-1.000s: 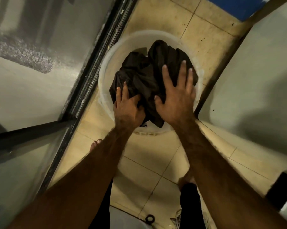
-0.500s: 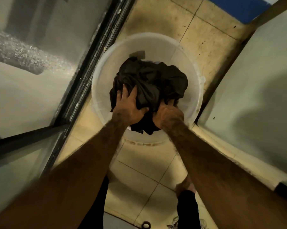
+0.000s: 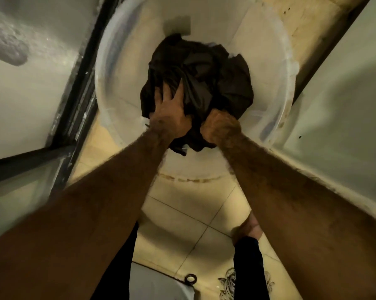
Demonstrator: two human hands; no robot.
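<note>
A bundle of dark cloth (image 3: 206, 81) fills the middle of a translucent white plastic bucket (image 3: 117, 68) that stands on the tiled floor. My left hand (image 3: 172, 115) grips the near left side of the cloth, its fingers dug into the folds. My right hand (image 3: 220, 126) is curled into a fist round the near right part of the bundle, fingers hidden in the fabric. A corner of cloth hangs down between my wrists.
A dark metal door frame (image 3: 79, 87) with frosted glass runs along the left of the bucket. A pale wall (image 3: 344, 100) closes in on the right. Beige floor tiles (image 3: 182, 224) lie below my arms, with my feet and dark trouser legs near the bottom.
My right hand went from flat on top of the cloth to a fist gripping it. Both hands pushed the bundle deeper into the bucket and the view moved closer.
</note>
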